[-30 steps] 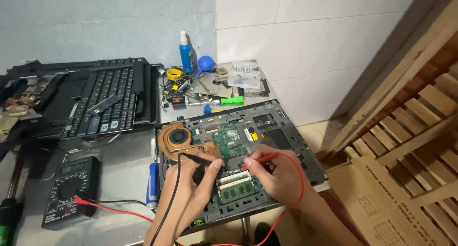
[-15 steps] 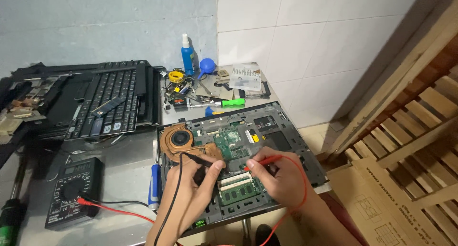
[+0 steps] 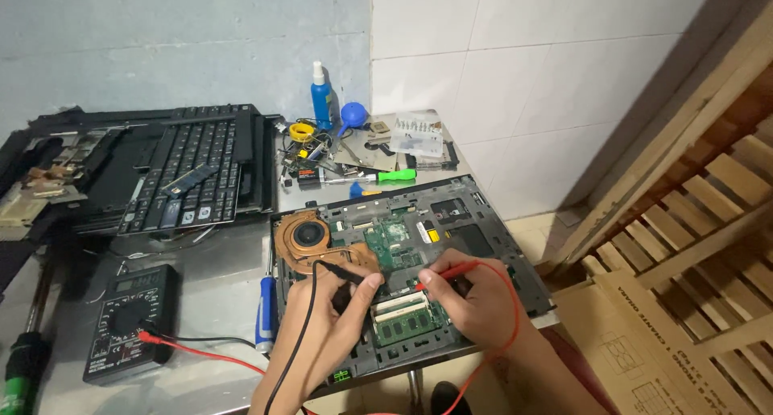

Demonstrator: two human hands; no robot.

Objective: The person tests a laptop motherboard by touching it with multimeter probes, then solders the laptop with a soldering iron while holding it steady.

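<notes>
Bottom centre of frame: left hand [image 3: 334, 310] pinches black probe [image 3: 348, 275], right hand [image 3: 475, 298] pinches red probe [image 3: 444, 273]; both tips on opened laptop board [image 3: 403, 246], centre frame, copper fan [image 3: 307, 236] at its upper left. One black multimeter [image 3: 129, 322] lower left, two leads. One blue screwdriver [image 3: 266, 318] beside board. One blue bottle [image 3: 321, 101], white cap, top centre. One keyboard [image 3: 193, 177] upper left. Metal table [image 3: 217, 278]; white tiled wall [image 3: 523, 61]; wooden slats [image 3: 708, 206] right.

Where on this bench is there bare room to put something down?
Bare metal shows between the multimeter, the keyboard and the opened laptop, crossed near the front by the red lead. The back corner around the blue bottle is crowded with small tools. Both hands, left and right, cover the laptop's front.
</notes>
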